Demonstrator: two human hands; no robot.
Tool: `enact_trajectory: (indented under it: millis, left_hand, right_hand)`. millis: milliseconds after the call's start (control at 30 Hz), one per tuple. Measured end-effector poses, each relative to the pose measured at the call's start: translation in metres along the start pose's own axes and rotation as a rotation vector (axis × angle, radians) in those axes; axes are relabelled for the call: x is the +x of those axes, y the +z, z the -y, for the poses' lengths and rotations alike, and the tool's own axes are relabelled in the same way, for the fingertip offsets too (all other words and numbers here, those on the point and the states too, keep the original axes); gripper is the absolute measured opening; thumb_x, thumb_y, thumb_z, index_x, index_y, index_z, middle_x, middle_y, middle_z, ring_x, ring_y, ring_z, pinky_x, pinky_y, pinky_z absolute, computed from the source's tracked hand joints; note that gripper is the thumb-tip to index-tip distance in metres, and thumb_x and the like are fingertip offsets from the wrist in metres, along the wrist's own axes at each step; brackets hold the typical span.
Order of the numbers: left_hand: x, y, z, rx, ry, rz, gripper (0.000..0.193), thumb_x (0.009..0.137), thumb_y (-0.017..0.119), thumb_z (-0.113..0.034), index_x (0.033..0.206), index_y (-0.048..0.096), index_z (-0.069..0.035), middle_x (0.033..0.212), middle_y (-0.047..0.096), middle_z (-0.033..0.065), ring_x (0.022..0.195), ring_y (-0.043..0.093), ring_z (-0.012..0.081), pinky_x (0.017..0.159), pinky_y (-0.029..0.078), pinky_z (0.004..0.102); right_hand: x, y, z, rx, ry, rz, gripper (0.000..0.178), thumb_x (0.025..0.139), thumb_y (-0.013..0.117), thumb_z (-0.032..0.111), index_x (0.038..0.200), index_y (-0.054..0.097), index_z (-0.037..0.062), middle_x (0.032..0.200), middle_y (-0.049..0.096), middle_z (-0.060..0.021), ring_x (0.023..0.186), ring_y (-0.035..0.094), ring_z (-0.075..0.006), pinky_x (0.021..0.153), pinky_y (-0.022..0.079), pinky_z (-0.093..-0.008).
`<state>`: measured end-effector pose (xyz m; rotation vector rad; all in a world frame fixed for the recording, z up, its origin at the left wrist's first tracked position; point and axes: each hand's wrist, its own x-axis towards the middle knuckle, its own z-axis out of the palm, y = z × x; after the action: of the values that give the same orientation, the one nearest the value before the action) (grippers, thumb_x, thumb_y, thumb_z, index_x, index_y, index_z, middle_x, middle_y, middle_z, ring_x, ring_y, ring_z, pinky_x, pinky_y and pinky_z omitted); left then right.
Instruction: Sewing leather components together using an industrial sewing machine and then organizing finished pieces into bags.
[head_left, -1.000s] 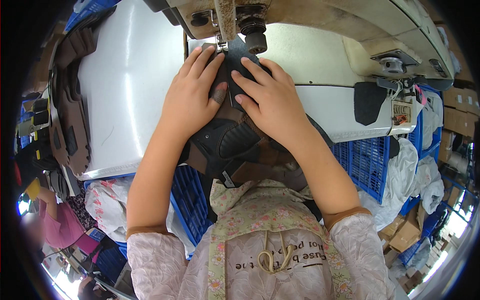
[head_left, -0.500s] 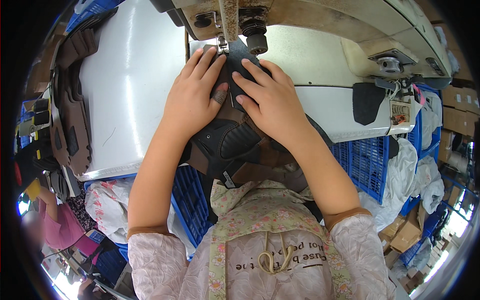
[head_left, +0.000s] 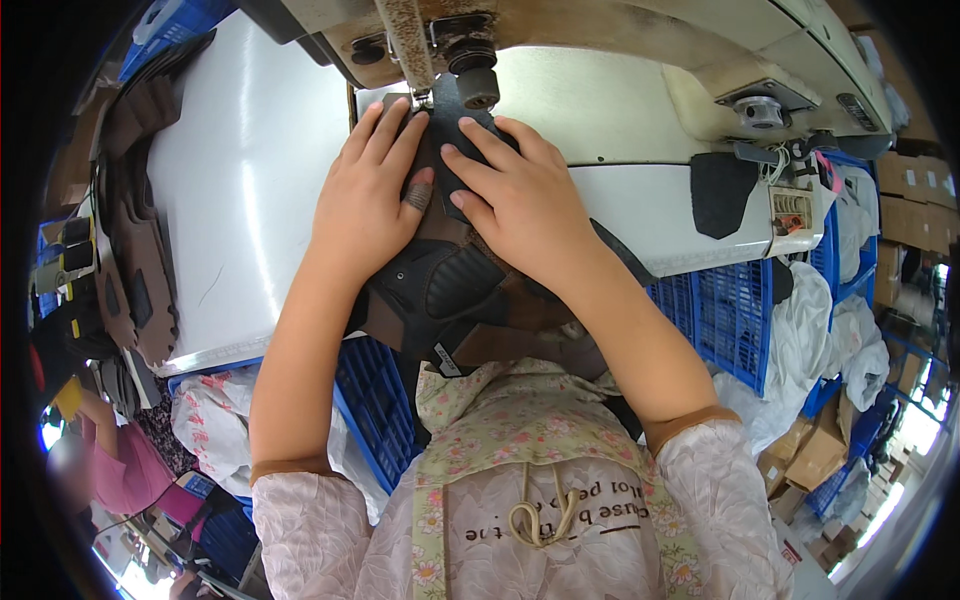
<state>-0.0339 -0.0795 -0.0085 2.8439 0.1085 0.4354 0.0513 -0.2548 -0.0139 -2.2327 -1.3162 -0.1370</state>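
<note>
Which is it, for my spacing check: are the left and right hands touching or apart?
Apart: the head view shows dark material visible between left hand and right hand.

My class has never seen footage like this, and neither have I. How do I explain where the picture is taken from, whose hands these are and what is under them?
There is no robot: these are a person's own bare hands. The view comes from a wide fisheye camera worn on the head, looking down, so straight edges bend. The left hand and right hand rest spread on a brown-and-black workpiece at a sewing machine, near its metal presser foot. On the white table, layered brown pieces lie along the left edge and a separate black piece lies at the right.
</note>
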Motion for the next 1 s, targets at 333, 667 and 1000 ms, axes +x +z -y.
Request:
enact_trajectory:
  millis: [333,667,1000]
  left_hand:
    - [0.0006,-0.0001,0.0005,0.013,0.012,0.004,0.050,0.086,0.064,-0.017,0.134,0.055,-0.004,0.142,0.049,0.0152,0.135,0.041,0.0377,0.109,0.038,0.0453]
    - [0.0003,0.0000,0.0002,0.020,0.002,0.013,0.051,0.086,0.063,-0.017,0.135,0.054,-0.005,0.143,0.049,0.0150,0.136,0.041,0.0372,0.109,0.038,0.0452]
    - [0.0003,-0.0020,0.0015,-0.093,-0.020,-0.036,0.048,0.086,0.063,-0.012,0.131,0.052,0.002,0.139,0.052,0.0194,0.133,0.044,0.0397,0.108,0.040,0.0441]
  right_hand:
    - [-0.0003,0.0000,0.0000,-0.007,-0.009,-0.006,0.038,0.085,0.068,0.024,0.120,0.068,0.0108,0.135,0.056,-0.0104,0.125,0.047,-0.0334,0.104,0.041,-0.0458]
    - [-0.0004,0.0005,0.0004,-0.007,-0.007,-0.006,0.037,0.085,0.068,0.024,0.120,0.067,0.0108,0.135,0.056,-0.0103,0.125,0.048,-0.0332,0.104,0.040,-0.0456]
    - [-0.0015,-0.0013,-0.0021,0.137,0.032,-0.019,0.028,0.083,0.070,0.024,0.108,0.073,0.0137,0.128,0.062,-0.0115,0.125,0.049,-0.0366,0.104,0.041,-0.0473]
